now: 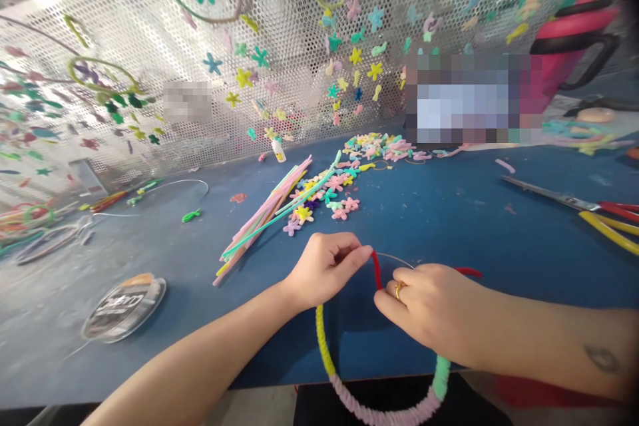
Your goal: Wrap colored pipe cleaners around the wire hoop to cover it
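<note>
A hoop (326, 346) wrapped in fuzzy yellow, lilac and mint pipe cleaner hangs between my hands over the front edge of the table. A short bare stretch of thin wire (397, 257) shows at its top. My left hand (327, 266) pinches the hoop's left side and the upper end of a red pipe cleaner (377, 269) between thumb and finger. My right hand (429, 306), with a ring on one finger, is closed around the hoop's right side and the red pipe cleaner. The red tail sticks out beyond my right knuckles.
A bundle of pastel pipe cleaners (264, 213) lies ahead, beside a pile of small fuzzy flowers (339, 183). Scissors (574, 201) rest at right, a clear spool (124, 308) at left. A small white bottle (278, 151) stands before a perforated metal panel (279, 26) hung with fuzzy shapes.
</note>
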`<state>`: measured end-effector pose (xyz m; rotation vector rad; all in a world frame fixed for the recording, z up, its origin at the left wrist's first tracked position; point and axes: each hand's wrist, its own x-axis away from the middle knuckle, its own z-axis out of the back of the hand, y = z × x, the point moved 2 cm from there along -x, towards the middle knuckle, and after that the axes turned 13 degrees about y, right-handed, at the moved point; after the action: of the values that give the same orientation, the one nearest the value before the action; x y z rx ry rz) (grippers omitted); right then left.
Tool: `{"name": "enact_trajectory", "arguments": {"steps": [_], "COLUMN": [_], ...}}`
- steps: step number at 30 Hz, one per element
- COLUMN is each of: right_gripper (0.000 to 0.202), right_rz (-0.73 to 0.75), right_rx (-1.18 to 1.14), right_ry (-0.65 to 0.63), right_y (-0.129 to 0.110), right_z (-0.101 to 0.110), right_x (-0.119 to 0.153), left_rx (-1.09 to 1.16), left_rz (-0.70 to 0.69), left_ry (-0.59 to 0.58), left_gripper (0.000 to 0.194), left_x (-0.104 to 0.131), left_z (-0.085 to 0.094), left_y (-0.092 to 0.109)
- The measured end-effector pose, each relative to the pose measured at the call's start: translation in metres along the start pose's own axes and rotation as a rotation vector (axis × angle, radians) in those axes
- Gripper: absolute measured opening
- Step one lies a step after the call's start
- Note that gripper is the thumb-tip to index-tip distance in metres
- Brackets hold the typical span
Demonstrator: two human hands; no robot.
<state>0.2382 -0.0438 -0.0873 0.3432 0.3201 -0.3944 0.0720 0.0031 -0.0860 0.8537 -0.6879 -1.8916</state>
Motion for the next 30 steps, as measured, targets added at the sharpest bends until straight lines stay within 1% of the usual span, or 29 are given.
{"name": "enact_trajectory", "arguments": {"steps": [3,6,9,10,13,14,15,16,17,18,19,20,21,22,23,24,26,28,30], "right_gripper": [0.018,0.015,0.006,0.007,0.029,0.033,0.036,0.037,0.035,0.031,0.027,0.026,0.028,0.03,0.032,0.033,0.032,0.03,0.026], "right_rz": [0.003,-0.004,-0.031,-0.041,-0.079,-0.123,-0.206,-0.337,-0.502,-0.659,-0.762,-0.814,-0.821,-0.797,-0.766,-0.742,-0.749,-0.812,-0.861], "right_rx": [0.019,0.006,-0.048,-0.086,-0.318,-0.428,-0.543,-0.629,-0.688,-0.733,-0.803,-0.909,-1.044,-1.182,-1.307,-1.414,-1.56,-1.614,-1.595], "right_ry": [0.003,-0.001,0.032,0.052,0.118,0.145,0.179,0.213,0.223,0.199,0.134,0.012,-0.141,-0.277,-0.382,-0.451,-0.492,-0.474,-0.42], "right_y": [-0.002,-0.004,-0.003,-0.002,0.012,0.019,0.029,0.04,0.051,0.06,0.066,0.068,0.066,0.062,0.056,0.05,0.038,0.03,0.027], "right_z": [-0.001,-0.004,-0.002,0.001,0.018,0.024,0.029,0.031,0.031,0.027,0.021,0.014,0.006,-0.001,-0.006,-0.01,-0.013,-0.014,-0.013], "right_x": [0.001,0.002,0.003,0.003,-0.001,-0.002,-0.004,-0.005,-0.005,-0.005,-0.005,-0.004,-0.004,-0.004,-0.004,-0.005,-0.006,-0.006,-0.008], "left_rx": [-0.033,-0.075,-0.103,-0.11,-0.122,-0.119,-0.113,-0.105,-0.096,-0.088,-0.083,-0.082,-0.081,-0.079,-0.076,-0.074,-0.072,-0.073,-0.064], "left_rz": [0.017,0.005,-0.025,-0.038,-0.075,-0.083,-0.09,-0.096,-0.101,-0.107,-0.114,-0.121,-0.128,-0.137,-0.146,-0.154,-0.165,-0.168,-0.168], "left_ry": [-0.002,0.015,0.027,0.031,0.044,0.048,0.054,0.061,0.069,0.076,0.083,0.092,0.101,0.109,0.117,0.13,0.167,0.202,0.215], "left_gripper": [0.032,0.03,0.029,0.028,0.029,0.029,0.029,0.029,0.029,0.029,0.029,0.029,0.028,0.028,0.027,0.027,0.026,0.026,0.026], "left_x": [0.001,0.001,0.001,0.001,0.0,0.0,0.0,0.0,0.001,0.001,0.002,0.003,0.004,0.004,0.005,0.005,0.004,0.003,0.002], "left_z": [-0.001,-0.002,-0.001,-0.001,-0.001,-0.001,-0.001,-0.001,0.0,0.0,0.0,0.001,0.001,0.002,0.003,0.003,0.005,0.007,0.008], "left_y": [0.002,0.003,0.003,0.003,0.001,0.0,0.0,0.0,0.0,0.0,0.001,0.001,0.002,0.002,0.003,0.003,0.003,0.002,0.002]}}
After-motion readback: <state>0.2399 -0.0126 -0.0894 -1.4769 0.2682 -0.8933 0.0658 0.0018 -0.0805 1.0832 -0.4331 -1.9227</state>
